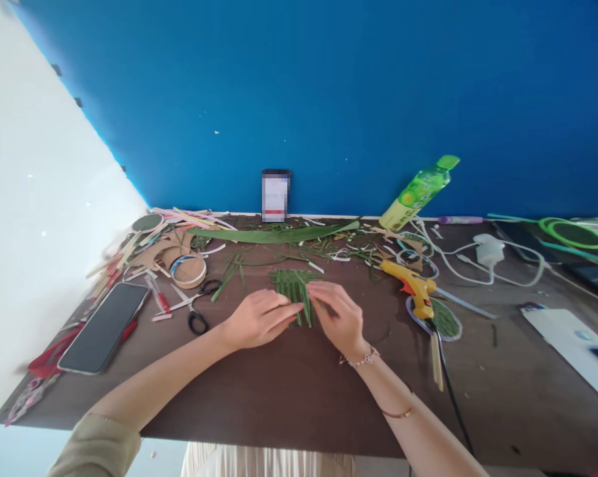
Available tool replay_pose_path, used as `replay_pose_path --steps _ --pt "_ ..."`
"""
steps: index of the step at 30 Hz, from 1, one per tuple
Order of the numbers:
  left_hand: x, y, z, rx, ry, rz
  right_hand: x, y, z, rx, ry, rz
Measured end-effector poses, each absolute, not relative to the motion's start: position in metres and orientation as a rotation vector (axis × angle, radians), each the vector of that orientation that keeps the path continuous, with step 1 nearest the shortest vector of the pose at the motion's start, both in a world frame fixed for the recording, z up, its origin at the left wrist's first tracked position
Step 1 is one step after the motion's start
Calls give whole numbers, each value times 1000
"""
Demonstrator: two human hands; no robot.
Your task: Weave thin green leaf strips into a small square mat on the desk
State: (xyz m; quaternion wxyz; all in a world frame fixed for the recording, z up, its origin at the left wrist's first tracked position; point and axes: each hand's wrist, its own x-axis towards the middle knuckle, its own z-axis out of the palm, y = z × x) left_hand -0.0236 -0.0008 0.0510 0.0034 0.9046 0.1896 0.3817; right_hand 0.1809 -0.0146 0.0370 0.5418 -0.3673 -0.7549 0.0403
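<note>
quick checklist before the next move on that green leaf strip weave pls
1. Both hands on the flat weave of green leaf strips: left hand and right hand both touch its near edge. Ok.
2. Weave lies flat on the brown wooden table: ok.
3. Fingers pinching a strip or only pressing: cannot tell.
4. Loose green leaf strips lie just beyond the left hand: ok.
5. Black-handled scissors lie beside the left hand, apart from it: ok.
6. Yellow hot glue gun lies right of the right hand, not touching it: ok. On or off: cannot tell.
</note>
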Motion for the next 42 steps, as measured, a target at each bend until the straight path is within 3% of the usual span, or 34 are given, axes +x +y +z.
replay_pose_path --steps 10,42 --pt "2 22 35 2837 979 765 221 4 27 -1167 -1720 -295" --pt "2 17 19 2888 760 413 228 21 12 -1262 -2234 -129"
